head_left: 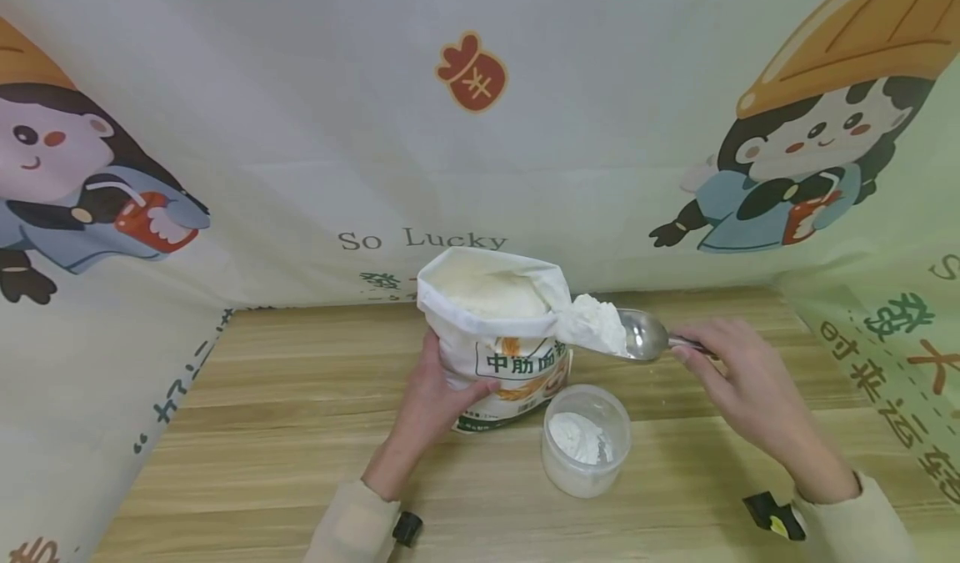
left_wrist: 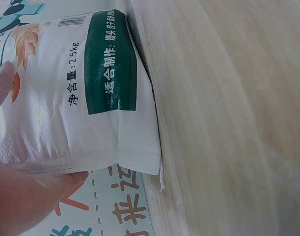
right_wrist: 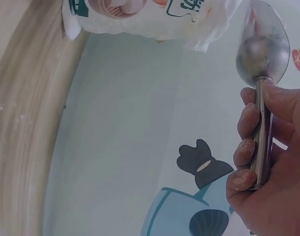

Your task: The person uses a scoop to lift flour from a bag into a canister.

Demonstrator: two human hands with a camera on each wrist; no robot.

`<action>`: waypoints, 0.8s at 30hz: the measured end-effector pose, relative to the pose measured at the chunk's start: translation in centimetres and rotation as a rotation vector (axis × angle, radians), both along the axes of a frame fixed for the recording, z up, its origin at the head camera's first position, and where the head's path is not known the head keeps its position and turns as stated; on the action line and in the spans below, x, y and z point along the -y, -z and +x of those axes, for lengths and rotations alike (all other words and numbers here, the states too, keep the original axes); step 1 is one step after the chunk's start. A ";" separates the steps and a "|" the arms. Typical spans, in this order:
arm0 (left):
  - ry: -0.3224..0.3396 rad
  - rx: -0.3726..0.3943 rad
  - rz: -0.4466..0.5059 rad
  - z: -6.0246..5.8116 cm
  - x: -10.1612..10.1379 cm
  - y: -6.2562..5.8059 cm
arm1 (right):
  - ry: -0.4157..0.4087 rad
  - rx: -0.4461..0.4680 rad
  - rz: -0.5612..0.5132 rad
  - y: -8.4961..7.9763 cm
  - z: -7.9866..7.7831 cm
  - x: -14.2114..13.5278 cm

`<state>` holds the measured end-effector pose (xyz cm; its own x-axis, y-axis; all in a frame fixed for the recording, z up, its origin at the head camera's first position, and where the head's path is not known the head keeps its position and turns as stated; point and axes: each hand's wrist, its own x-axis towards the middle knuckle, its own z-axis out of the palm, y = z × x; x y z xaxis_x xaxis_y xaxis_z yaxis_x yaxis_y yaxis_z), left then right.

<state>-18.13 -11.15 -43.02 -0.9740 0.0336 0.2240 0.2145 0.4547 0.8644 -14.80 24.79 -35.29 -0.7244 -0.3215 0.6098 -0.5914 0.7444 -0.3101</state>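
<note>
A white paper flour bag (head_left: 517, 384) stands open-topped on the table, pale flour (head_left: 495, 292) visible inside. My left hand (head_left: 435, 396) grips its left side, thumb across the printed front and fingers round the side. In my right hand (head_left: 750, 379) is a metal scoop (head_left: 647, 335), its bowl heaped with white flour (head_left: 592, 323) and level with the bag's right rim. The right wrist view shows flour-dusted fingers (right_wrist: 245, 152) wrapped round the scoop's handle (right_wrist: 262, 142). Below the scoop, in front of the bag, a clear round tub (head_left: 581, 484) contains some flour.
The wooden table (head_left: 262, 438) meets a printed cloth backdrop (head_left: 322, 129) close behind the bag. More printed cloth (head_left: 892, 379) borders the right side. Black wrist straps (head_left: 407, 529) show at the sleeves.
</note>
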 end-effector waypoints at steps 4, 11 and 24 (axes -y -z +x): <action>0.001 0.006 0.007 0.1 0.0 -0.1 | -0.002 -0.020 0.000 0.4 0.3 -0.3; -0.006 0.008 -0.003 0.1 0.1 -0.1 | 0.014 -0.018 0.019 1.2 1.0 -1.2; -0.005 0.002 -0.012 0.1 0.1 -0.1 | -0.016 0.003 0.067 2.6 1.8 -2.4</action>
